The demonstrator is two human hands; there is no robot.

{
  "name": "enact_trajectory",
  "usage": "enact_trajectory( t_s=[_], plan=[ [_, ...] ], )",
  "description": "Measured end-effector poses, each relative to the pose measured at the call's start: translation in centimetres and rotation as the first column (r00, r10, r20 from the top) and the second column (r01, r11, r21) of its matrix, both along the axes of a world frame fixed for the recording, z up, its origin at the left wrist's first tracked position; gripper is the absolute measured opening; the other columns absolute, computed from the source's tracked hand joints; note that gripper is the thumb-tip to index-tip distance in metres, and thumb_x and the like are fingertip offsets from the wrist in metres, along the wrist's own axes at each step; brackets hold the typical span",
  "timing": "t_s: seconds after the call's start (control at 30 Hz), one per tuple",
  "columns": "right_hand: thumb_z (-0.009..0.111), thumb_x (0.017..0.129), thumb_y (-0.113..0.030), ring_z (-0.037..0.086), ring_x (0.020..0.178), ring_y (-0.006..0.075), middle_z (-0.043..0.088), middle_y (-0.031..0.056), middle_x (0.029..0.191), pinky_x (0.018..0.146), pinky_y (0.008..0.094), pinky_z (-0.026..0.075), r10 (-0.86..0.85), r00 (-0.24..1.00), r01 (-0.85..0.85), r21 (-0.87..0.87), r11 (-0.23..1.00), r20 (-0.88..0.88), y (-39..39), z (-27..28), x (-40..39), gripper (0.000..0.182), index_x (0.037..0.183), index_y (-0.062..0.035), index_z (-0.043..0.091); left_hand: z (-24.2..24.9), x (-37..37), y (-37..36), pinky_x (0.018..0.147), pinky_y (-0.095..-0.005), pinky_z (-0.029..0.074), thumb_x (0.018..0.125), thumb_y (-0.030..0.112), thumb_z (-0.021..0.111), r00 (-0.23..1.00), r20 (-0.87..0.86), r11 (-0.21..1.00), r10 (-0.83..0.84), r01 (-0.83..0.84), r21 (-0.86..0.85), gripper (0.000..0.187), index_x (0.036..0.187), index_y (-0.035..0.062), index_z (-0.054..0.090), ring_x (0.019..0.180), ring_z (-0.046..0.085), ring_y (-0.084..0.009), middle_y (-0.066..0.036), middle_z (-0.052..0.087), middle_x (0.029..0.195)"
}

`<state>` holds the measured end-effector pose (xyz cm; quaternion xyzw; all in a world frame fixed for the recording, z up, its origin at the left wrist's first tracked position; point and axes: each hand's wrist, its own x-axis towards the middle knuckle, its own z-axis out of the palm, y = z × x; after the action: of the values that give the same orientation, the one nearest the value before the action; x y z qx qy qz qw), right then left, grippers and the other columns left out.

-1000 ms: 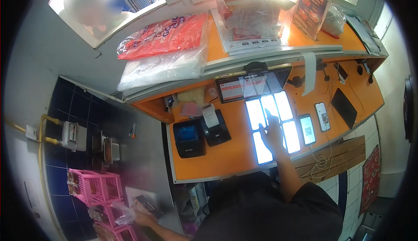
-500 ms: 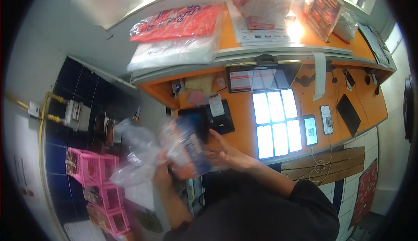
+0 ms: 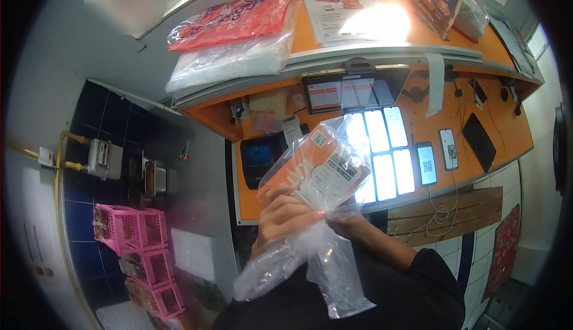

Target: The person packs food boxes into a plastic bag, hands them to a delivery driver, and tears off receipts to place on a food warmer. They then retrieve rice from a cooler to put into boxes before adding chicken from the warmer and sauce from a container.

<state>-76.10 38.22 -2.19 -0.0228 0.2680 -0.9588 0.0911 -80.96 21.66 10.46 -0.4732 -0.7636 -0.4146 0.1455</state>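
In front of my chest is a clear plastic bag with an orange box inside. A white printed label faces up through the plastic. My left hand is closed around the gathered neck of the bag, whose loose ends hang down towards me. On the other side, my right hand is at the bag's neck, its fingers mostly hidden behind the plastic. The box is tilted above the counter and covers part of a row of lit phones.
A black receipt printer stands left of the bag, below a tablet. Two phones lie right, the nearer showing a QR code. Pink baskets stack at left. A red and white plastic packet rests on the upper ledge.
The bagged box has moved right and up, in front of the phones. My left hand now grips the bag's neck; my right hand, open before, has come to it. A bagged item left the ledge.
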Motion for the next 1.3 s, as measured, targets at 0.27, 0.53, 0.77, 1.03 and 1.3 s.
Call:
enact_trajectory(
  t_s=[0.27, 0.53, 0.77, 1.03, 1.3],
  plan=[
    [0.089, 0.07, -0.015, 0.043, 0.136, 0.0265, 0.041, 0.0099, 0.148, 0.114, 0.0444, 0.035, 0.003, 0.958, 0.085, 0.295, 0.952, -0.285, 2.0, -2.4, 0.6, 0.101, 0.151, -0.0124, 0.028, 0.2, 1.6, 0.9, 0.089, -0.0365, 0.047, 0.064, 0.011, 0.087, 0.999, -0.024, 0.999, -0.024, 0.024, 0.031, 0.04, 0.101, 0.0184, 0.076, 0.076, 0.067, -0.0141, 0.003, 0.07, 0.08],
    [0.092, 0.065, -0.023, 0.042, 0.135, 0.026, 0.044, 0.0124, 0.144, 0.112, 0.0432, 0.036, 0.064, 0.974, 0.045, 0.461, 0.886, -0.218, 4.0, 1.3, 1.1, 0.106, 0.149, -0.0076, 0.028, 0.0, 1.4, -0.3, 0.088, -0.0386, 0.045, 0.063, 0.009, 0.085, 0.994, 0.049, 0.995, -0.099, 0.099, 0.014, 0.048, 0.108, 0.0143, 0.073, 0.078, 0.066, -0.0177, -0.001, 0.069, 0.084],
    [0.091, 0.067, -0.026, 0.042, 0.133, 0.0269, 0.045, 0.0114, 0.141, 0.111, 0.0432, 0.038, -0.117, 0.971, 0.193, 0.402, 0.895, -0.206, 3.2, -0.2, 0.7, 0.114, 0.152, -0.0072, 0.019, -1.2, 1.5, 0.3, 0.084, -0.0392, 0.049, 0.066, 0.009, 0.079, 0.994, 0.105, 0.993, -0.022, 0.01, 0.117, 0.037, 0.102, 0.0076, 0.075, 0.073, 0.065, -0.0185, -0.002, 0.069, 0.08],
    [0.086, 0.072, -0.031, 0.05, 0.127, 0.0278, 0.046, 0.0181, 0.134, 0.106, 0.0418, 0.043, -0.134, 0.985, 0.165, 0.386, 0.907, -0.107, 9.6, 9.3, -5.2, 0.111, 0.15, -0.0002, 0.012, -7.0, 2.7, -2.6, 0.079, -0.0392, 0.054, 0.078, 0.027, 0.082, 0.96, 0.07, 0.884, 0.269, -0.276, 0.377, 0.043, 0.106, -0.0005, 0.064, 0.086, 0.068, -0.0301, -0.017, 0.068, 0.092],
    [0.059, 0.088, -0.029, 0.057, 0.114, 0.0241, 0.054, 0.0156, 0.122, 0.097, 0.0389, 0.049, -0.439, 0.883, 0.468, 0.405, 0.785, -0.169, 14.1, 16.3, -11.5, 0.06, 0.135, 0.0026, 0.042, -5.1, 5.8, -2.3, 0.064, -0.0319, 0.052, 0.091, 0.012, 0.069, 0.789, 0.59, 0.92, 0.17, -0.342, 0.193, 0.017, 0.103, -0.0003, 0.069, 0.071, 0.066, -0.0207, -0.013, 0.068, 0.083]
  ],
)
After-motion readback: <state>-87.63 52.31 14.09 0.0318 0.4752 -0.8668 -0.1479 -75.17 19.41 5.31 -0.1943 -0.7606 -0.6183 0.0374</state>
